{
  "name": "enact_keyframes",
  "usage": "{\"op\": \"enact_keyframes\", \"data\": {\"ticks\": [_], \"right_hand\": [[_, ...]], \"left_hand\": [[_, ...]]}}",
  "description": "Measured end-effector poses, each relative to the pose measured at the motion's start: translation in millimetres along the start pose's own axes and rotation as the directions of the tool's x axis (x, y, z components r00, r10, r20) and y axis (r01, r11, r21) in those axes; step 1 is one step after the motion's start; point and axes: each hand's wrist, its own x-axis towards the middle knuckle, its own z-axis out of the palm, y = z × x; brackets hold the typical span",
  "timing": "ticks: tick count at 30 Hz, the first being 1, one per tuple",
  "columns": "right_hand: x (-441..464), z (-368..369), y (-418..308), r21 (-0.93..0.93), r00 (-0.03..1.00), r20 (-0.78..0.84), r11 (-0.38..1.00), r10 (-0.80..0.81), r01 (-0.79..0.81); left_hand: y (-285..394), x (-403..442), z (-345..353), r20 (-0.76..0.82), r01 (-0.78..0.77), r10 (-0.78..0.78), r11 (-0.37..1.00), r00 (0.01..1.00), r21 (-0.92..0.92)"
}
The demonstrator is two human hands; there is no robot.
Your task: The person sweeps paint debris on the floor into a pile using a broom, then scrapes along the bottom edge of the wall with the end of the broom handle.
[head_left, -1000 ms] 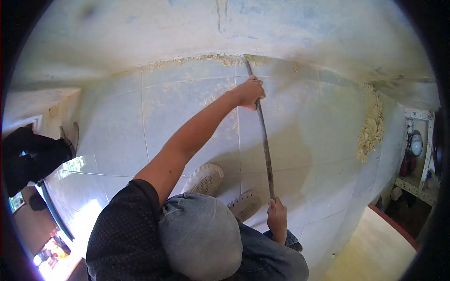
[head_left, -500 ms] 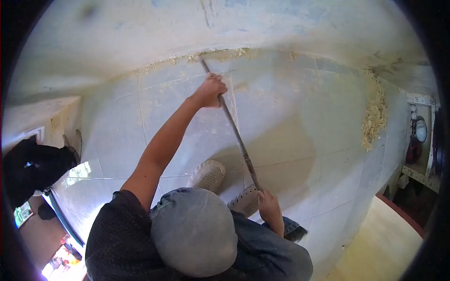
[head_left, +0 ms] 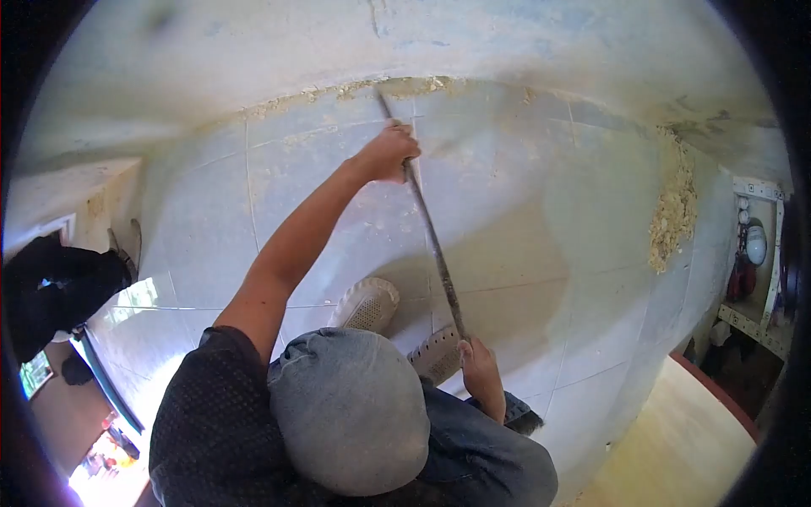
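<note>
A long, thin metal bar (head_left: 435,245) slants from the foot of the wall down toward my knees. My left hand (head_left: 390,153) is wrapped round its upper part, arm stretched forward. Lower down, my right hand (head_left: 481,368) grips the near end. The bar's far tip, slightly blurred, meets a line of flaky debris (head_left: 346,89) where the wall joins the tiled floor. Below the bar are my two perforated light shoes (head_left: 367,306). A dark thing with bristle-like ends (head_left: 525,417) shows beside my right wrist; I cannot make out what it is.
A heap of pale flakes (head_left: 674,207) lies on the floor at the right. Beyond it stands a white perforated metal frame (head_left: 754,328). A curved yellowish surface with a red rim (head_left: 718,393) is at lower right. Black cloth (head_left: 63,287) hangs at the left.
The bar's tip and my left hand have shifted slightly right and farther forward along the wall's foot. My right hand keeps its grip on the near end.
</note>
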Motion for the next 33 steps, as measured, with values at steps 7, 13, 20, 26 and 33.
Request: {"op": "enact_keyframes", "data": {"ticks": [7,13,20,26,33], "right_hand": [[-13,6,1,-0.086,0.983,-0.127,0.988,-0.135,0.124],[-20,0,14,-0.026,0.974,-0.185,0.991,-0.131,0.128],[-8,9,13,0.017,0.976,-0.182,0.992,-0.12,0.125],[-7,2,0,0.074,0.994,-0.087,0.995,-0.063,0.07],[-16,-2,22,0.036,0.98,-0.18,0.995,-0.08,0.088]], "left_hand": [[3,2,10,0.011,0.009,-0.008,0.999,1.0,-0.033],[29,68,19,0.069,-0.087,0.087,0.996,0.994,0.0],[11,27,11,-0.01,-0.065,0.065,0.998,0.998,-0.016],[2,11,9,-0.044,-0.027,0.025,0.998,0.999,-0.05],[32,74,7,0.126,-0.072,0.074,0.997,0.989,-0.021]]}}
